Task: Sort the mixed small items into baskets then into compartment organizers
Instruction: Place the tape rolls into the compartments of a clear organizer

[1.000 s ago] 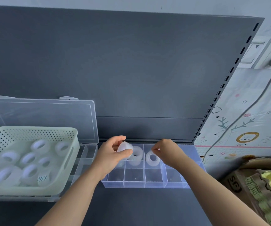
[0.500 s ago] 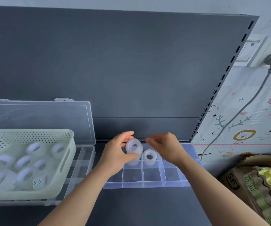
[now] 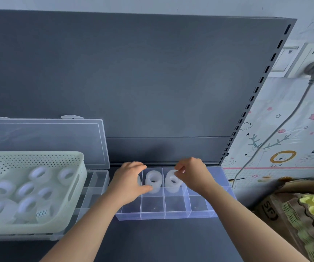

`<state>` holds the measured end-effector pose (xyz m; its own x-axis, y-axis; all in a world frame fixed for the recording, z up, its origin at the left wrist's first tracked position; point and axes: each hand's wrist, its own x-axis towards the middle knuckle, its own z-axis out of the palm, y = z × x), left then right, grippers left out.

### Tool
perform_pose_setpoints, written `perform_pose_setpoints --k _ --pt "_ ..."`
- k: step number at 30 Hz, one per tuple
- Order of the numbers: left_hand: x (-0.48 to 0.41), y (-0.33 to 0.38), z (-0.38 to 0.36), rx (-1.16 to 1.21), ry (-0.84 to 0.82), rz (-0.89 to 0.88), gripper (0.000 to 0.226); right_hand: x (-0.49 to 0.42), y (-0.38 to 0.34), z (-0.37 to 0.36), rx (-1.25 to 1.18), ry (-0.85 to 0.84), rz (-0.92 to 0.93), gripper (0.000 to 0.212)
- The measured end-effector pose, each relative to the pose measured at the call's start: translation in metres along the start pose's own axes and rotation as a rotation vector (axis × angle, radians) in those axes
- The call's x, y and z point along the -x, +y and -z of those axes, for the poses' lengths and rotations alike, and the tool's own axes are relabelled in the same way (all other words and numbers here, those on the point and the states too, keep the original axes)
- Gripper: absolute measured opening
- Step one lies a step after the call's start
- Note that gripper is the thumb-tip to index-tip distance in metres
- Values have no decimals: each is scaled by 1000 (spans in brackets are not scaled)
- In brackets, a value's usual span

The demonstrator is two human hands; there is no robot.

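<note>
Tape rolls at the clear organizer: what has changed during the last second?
The left hand lowered its held roll into the organizer, left of the middle roll; it still grips it, mostly hiding it. The right hand came down to pinch the right roll at its top rim. Those two rolls and the basket stayed put.

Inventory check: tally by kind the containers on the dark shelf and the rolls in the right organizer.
Basket: 1
Clear organizers: 2
Rolls: 3, one mostly hidden in the left hand
Total: 6
</note>
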<state>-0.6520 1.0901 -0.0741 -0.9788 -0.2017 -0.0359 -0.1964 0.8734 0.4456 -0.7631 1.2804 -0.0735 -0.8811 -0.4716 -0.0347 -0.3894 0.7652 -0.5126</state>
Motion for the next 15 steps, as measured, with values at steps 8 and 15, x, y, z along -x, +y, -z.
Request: perform_pose_setpoints --k 8,15 --pt "6 0 4 -56 12 -30 67 5 -13 -5 286 33 126 20" --pt "51 -22 64 61 230 -7 50 18 -73 4 57 35 304 29"
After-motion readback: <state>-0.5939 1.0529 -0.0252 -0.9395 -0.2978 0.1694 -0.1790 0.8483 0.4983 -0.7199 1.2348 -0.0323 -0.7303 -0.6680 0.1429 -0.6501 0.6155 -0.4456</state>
